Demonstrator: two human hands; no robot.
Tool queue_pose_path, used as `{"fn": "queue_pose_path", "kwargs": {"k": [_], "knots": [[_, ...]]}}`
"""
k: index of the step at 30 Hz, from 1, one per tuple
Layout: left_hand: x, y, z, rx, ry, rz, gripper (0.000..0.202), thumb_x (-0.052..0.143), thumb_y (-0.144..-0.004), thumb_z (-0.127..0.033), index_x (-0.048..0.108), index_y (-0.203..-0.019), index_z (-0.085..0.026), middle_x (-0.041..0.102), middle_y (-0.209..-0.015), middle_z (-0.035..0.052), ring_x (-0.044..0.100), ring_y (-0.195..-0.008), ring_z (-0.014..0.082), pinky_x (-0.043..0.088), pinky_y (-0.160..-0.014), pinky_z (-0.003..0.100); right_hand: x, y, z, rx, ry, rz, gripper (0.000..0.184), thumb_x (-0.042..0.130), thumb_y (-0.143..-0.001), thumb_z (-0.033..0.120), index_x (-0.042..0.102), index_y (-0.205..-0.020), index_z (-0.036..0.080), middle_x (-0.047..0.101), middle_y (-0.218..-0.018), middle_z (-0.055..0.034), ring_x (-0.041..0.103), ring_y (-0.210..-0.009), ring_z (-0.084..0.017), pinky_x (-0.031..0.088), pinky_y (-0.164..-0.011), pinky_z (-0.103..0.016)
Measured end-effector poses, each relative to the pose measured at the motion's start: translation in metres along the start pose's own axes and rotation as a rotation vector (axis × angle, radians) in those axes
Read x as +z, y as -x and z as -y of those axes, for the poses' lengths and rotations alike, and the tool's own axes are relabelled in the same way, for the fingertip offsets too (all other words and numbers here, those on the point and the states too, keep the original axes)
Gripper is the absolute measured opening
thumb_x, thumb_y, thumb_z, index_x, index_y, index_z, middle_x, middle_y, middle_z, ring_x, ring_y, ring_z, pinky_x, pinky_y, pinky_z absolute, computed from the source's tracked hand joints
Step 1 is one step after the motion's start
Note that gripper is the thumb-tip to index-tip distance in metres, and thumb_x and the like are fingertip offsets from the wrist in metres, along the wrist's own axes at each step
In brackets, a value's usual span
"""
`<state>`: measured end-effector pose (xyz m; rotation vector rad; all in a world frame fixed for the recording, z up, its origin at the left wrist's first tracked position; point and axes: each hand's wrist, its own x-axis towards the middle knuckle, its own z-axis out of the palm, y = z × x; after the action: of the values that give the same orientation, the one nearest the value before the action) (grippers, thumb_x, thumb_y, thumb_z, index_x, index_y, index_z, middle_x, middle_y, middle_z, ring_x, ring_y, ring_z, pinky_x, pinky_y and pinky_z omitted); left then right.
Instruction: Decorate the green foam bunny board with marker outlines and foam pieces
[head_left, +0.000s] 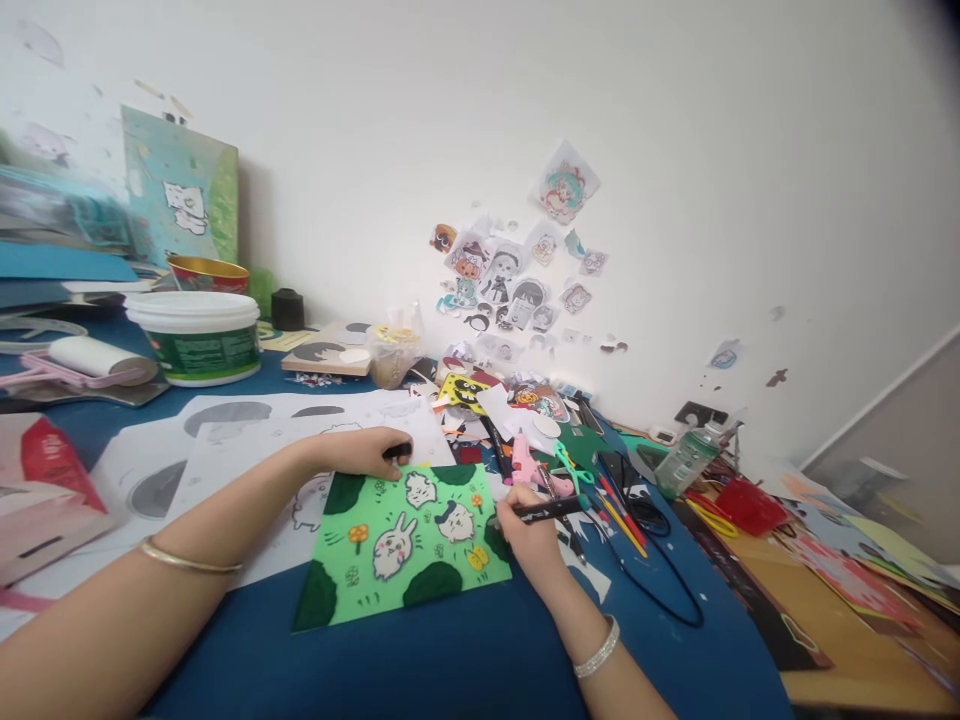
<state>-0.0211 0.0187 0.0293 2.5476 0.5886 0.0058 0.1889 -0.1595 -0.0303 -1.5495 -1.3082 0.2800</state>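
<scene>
A bright green sheet (379, 590) lies on the blue tabletop, with small white cartoon animals, orange and yellow flowers and dark green patches on it. My right hand (525, 530) grips a black marker (551, 508) with a teal end, its other end at the sheet's right edge, where my fingers hide the tip. My left hand (367, 455) rests by the sheet's upper left edge. Its fingers are curled around a small black piece (397, 451) that looks like a marker cap. White pages with outline drawings lie beneath my left forearm.
Left stand a white-lidded green tub (196, 340) and a lint roller (101, 360). Behind the sheet are paper scraps and a pink glue gun (527, 465). Right of my right hand lie coloured pencils (622, 520), a black cable (675, 610) and a clear bottle (686, 460).
</scene>
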Motion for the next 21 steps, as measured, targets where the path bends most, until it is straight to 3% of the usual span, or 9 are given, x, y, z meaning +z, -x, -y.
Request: {"fn": "queue_pose_path", "kwargs": {"k": [3,6,9,14,21], "knots": [[-0.002,0.002,0.001,0.046,0.051,-0.015,0.017,0.052,-0.069,-0.030,0.048,-0.081,-0.019,0.049,-0.077,-0.0007,0.044,-0.068,0.0150,0.035,-0.060,0.024,-0.004,0.000,-0.001,0.137,-0.239,-0.131,0.026,0.052,-0.074,0.032,0.035,-0.056,0.023,0.038,-0.044,0.0069,0.046,-0.045,-0.012,0.038,-0.047,-0.024],[-0.001,0.004,0.002,0.126,0.130,0.018,0.019,0.054,-0.068,-0.031,0.048,-0.081,-0.019,0.048,-0.078,-0.0014,0.044,-0.071,0.0147,0.037,-0.062,0.023,-0.008,-0.001,-0.004,0.215,-0.395,-0.214,0.031,0.055,-0.076,0.043,0.039,-0.060,0.022,0.044,-0.042,0.0063,0.044,-0.039,-0.012,0.032,-0.039,-0.022],[0.004,0.003,0.001,0.176,0.202,0.117,0.024,0.060,-0.064,-0.032,0.049,-0.081,-0.019,0.050,-0.080,-0.0013,0.045,-0.073,0.0151,0.038,-0.065,0.023,-0.008,-0.002,-0.005,0.189,-0.403,-0.185,0.035,0.054,-0.077,0.053,0.044,-0.065,0.022,0.052,-0.044,0.0042,0.039,-0.034,-0.010,0.027,-0.036,-0.021],[0.012,0.005,-0.009,0.116,0.179,0.216,0.025,0.066,-0.060,-0.031,0.050,-0.076,-0.020,0.052,-0.077,-0.0012,0.046,-0.069,0.0157,0.038,-0.061,0.025,-0.004,-0.003,-0.006,0.142,-0.355,-0.157,0.039,0.055,-0.074,0.060,0.049,-0.069,0.022,0.056,-0.046,0.0027,0.041,-0.034,-0.011,0.033,-0.037,-0.022],[0.017,0.011,-0.035,0.190,0.132,0.354,0.024,0.068,-0.059,-0.026,0.048,-0.072,-0.021,0.049,-0.068,-0.0036,0.043,-0.062,0.0134,0.035,-0.053,0.024,0.004,-0.002,-0.014,0.159,-0.307,-0.153,0.033,0.059,-0.073,0.054,0.050,-0.072,0.022,0.056,-0.049,0.0035,0.041,-0.034,-0.011,0.032,-0.036,-0.022]]}}
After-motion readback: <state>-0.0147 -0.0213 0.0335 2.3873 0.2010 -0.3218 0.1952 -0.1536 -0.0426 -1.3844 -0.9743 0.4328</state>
